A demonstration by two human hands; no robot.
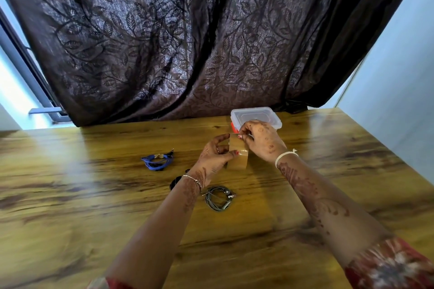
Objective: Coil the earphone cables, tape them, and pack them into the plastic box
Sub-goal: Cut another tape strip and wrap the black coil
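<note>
A roll of brown tape (239,161) is held above the table by my left hand (215,157), thumb on its top. My right hand (260,140) pinches the free end of a tape strip (234,142) pulled up from the roll. A blue coiled earphone cable (156,161) with a piece of tape on it lies to the left. A grey coiled earphone cable (217,197) lies near my left wrist. A black cable (175,183) peeks out from under my left wrist. The clear plastic box (256,117), lid on, stands behind my right hand.
The wooden table (94,195) stretches wide on all sides. A dark leaf-patterned curtain (187,42) hangs behind the table's far edge. A pale wall (399,89) runs along the right side.
</note>
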